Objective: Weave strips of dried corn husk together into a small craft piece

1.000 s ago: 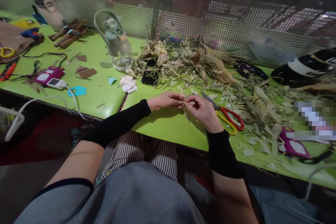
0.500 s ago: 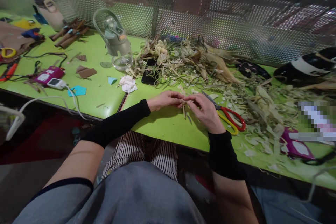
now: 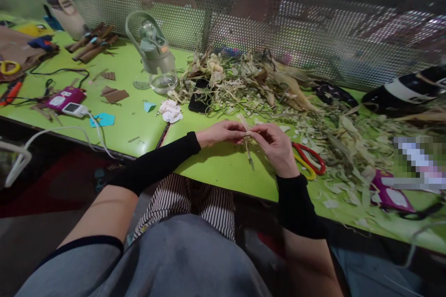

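Observation:
Close together over the front of the green table point(image 3: 216, 167), both hands pinch a thin pale strip of dried husk point(image 3: 243, 122). My left hand point(image 3: 223, 133) has its fingers closed on it from the left. From the right, my right hand point(image 3: 273, 145) grips it between thumb and fingers. One end of the strip points up between the hands; a thin piece with a greyish tip hangs below them. Red and yellow-handled scissors point(image 3: 310, 158) lie beside my right hand, which hides their blades.
A heap of dried husks point(image 3: 251, 79) lies behind my hands, with a black phone point(image 3: 200, 97) partly under it. Left of it stand a green-lidded bottle point(image 3: 156, 60) and crumpled paper point(image 3: 171, 111). A dark bottle point(image 3: 400, 90) lies at right. A perforated metal screen point(image 3: 303, 23) closes the back.
The husk strip now stands up higher between my fingertips. My right hand has shifted slightly and covers the scissor blades that showed before. My left hand has barely moved.

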`<state>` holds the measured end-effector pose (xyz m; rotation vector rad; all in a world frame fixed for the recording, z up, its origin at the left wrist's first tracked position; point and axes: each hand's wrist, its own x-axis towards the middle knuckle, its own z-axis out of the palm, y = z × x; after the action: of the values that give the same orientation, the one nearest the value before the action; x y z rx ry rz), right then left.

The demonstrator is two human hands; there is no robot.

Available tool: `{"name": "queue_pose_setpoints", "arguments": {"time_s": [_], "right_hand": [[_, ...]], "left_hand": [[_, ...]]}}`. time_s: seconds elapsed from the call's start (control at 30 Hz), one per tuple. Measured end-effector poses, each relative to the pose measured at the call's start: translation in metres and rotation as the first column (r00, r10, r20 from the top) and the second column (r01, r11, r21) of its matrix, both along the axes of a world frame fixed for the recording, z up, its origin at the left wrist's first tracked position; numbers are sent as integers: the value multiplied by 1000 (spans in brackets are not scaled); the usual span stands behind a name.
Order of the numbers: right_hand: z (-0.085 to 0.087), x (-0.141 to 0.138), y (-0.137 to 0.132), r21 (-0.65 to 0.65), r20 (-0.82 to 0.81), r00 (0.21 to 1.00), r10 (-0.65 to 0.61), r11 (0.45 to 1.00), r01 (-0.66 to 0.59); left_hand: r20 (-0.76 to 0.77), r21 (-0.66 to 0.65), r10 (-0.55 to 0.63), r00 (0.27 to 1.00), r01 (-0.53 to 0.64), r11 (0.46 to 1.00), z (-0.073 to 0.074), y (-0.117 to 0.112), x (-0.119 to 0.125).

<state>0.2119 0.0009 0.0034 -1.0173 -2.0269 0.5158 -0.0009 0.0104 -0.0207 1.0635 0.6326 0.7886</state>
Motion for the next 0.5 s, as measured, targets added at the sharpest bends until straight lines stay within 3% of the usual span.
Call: {"name": "queue_pose_setpoints", "arguments": {"time_s": [0.1, 0.3, 0.5], "right_hand": [[0, 0, 0, 27, 4, 1000, 24, 999, -24], [-2, -1, -3, -41, -29, 998, -59, 997, 58], [-2, -2, 0, 114, 34, 999, 33, 993, -36]], "left_hand": [[-23, 26, -21, 1000, 22, 999, -1, 0, 0], [46, 17, -30, 998, 30, 999, 1, -1, 1], [62, -35, 32, 998, -30, 999, -1, -1, 3]]}}
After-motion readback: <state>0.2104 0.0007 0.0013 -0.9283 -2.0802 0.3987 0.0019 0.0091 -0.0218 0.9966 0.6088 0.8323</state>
